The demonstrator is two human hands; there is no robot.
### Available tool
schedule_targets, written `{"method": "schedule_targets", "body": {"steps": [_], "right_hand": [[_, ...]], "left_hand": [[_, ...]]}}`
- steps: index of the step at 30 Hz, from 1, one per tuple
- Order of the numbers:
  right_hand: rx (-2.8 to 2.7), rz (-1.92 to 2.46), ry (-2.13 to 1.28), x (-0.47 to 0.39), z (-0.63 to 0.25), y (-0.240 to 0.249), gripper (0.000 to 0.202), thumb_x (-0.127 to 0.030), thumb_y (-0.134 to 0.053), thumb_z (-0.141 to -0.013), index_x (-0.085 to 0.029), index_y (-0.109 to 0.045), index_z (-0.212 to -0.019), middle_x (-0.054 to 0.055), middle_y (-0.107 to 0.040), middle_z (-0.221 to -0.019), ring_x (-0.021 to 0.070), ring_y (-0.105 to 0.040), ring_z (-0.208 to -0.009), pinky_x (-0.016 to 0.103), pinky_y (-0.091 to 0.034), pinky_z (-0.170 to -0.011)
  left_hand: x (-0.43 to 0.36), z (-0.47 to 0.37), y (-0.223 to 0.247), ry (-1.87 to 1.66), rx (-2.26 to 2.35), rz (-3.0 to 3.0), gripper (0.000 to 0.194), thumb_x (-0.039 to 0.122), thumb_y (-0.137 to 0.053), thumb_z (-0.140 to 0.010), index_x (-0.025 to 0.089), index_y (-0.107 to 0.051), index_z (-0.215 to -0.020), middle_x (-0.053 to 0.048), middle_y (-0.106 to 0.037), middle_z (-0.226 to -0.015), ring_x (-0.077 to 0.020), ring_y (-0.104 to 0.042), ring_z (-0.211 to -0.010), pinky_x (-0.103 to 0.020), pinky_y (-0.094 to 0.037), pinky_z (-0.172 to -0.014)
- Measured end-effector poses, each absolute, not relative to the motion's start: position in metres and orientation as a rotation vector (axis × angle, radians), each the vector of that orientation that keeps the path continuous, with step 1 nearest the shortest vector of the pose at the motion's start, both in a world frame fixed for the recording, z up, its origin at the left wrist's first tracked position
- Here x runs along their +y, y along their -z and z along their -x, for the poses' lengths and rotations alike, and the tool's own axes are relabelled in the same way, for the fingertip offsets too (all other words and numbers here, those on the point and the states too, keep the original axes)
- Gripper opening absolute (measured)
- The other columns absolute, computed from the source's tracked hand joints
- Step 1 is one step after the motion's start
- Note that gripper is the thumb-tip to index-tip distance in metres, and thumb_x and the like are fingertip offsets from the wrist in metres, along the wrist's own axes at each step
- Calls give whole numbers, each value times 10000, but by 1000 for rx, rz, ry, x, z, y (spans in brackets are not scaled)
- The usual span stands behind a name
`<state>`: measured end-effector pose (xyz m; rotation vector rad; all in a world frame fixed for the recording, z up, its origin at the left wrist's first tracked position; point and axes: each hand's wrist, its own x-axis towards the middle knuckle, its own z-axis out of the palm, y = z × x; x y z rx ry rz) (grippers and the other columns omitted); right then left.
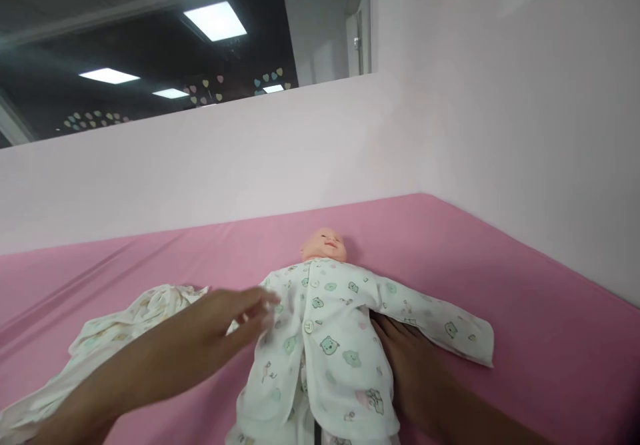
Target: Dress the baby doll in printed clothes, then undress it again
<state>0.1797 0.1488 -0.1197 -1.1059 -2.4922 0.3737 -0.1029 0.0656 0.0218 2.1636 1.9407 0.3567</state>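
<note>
A baby doll (325,245) lies on its back, wearing a white jacket (345,358) printed with green bears. One button (309,326) shows at the jacket's front. My left hand (245,315) is over the jacket's left side, slightly blurred, fingers stretched forward and apart from the thumb, holding nothing I can see. Against the doll's right side in view, my right hand (407,355) lies flat below the outstretched sleeve (450,325). Its fingertips are partly hidden by the jacket and sleeve. The other sleeve is mostly behind my left hand.
A crumpled white printed cloth (135,315) lies to the left, partly behind my left forearm. Pink sheeting (530,338) covers the surface, which meets white walls (210,172) at the back and right. A dark window (150,38) above reflects ceiling lights.
</note>
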Motion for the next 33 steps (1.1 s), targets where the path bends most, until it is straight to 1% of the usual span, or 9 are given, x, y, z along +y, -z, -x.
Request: {"method": "schedule_targets", "body": {"steps": [3,5,8,11,15,20,26,31,33], "right_hand": [[-2509,1162,-401,146,-179,114,666,-266,-520,-790,-200,-413,-1445,104,-446,-1446,288,-424,-1314,483,-338,-1107],[-2518,1188,-417,144,-178,110,656,-253,-521,-779,-201,-437,-1427,102,-462,-1432,286,-436,-1302,481,-341,-1102],[-2504,1199,-432,143,-179,108,649,-239,-520,-766,-209,-453,-1412,90,-478,-1416,277,-435,-1300,473,-336,-1105],[-2480,1183,-443,143,-180,110,704,-231,-552,-723,-207,-439,-1417,82,-490,-1402,277,-441,-1285,464,-339,-1100],[-2490,1155,-451,144,-181,114,714,-247,-571,-725,-188,-430,-1422,105,-478,-1407,294,-446,-1268,461,-354,-1079],[-2506,1163,-431,144,-181,112,732,-246,-565,-738,-175,-395,-1446,114,-452,-1433,303,-425,-1291,469,-350,-1079],[-2500,1146,-449,145,-183,112,640,-250,-541,-769,-192,-448,-1400,106,-493,-1390,290,-460,-1258,470,-373,-1050],[-2502,1121,-401,146,-182,115,640,-245,-543,-756,-196,-455,-1388,102,-521,-1346,291,-489,-1213,468,-393,-1018],[-2501,1113,-409,145,-182,114,625,-241,-544,-752,-193,-475,-1371,109,-525,-1339,296,-490,-1210,472,-394,-1014]], "left_hand": [[116,73,-28,-465,2012,-2029,397,568,-342,-933,291,-609,-1032,-7,-672,-968,-200,-610,-787,-281,-428,-629],[149,56,-22,-516,2069,-2013,366,538,-392,-904,236,-598,-912,-28,-662,-912,-203,-584,-758,-295,-398,-622],[177,39,-5,-494,2019,-2021,306,476,-432,-871,209,-510,-744,-30,-627,-805,-190,-540,-696,-294,-348,-569],[182,34,6,-484,2063,-2111,289,417,-395,-877,207,-427,-681,-20,-582,-744,-180,-500,-656,-303,-326,-561],[177,39,3,-430,2060,-2161,211,342,-404,-854,206,-422,-693,-10,-573,-772,-173,-492,-682,-304,-340,-590],[171,52,-10,-389,1895,-2139,200,354,-456,-830,207,-420,-699,6,-513,-729,-146,-427,-620,-272,-297,-538],[169,57,-10,-506,1856,-2053,161,355,-493,-822,208,-552,-792,-4,-597,-816,-168,-530,-702,-266,-355,-573],[175,58,-3,-624,1905,-1979,183,378,-522,-822,211,-587,-855,-18,-652,-920,-197,-596,-809,-296,-430,-645],[177,59,-2,-640,1925,-1958,204,403,-523,-825,211,-583,-860,-19,-655,-920,-200,-601,-807,-303,-434,-644]]}}
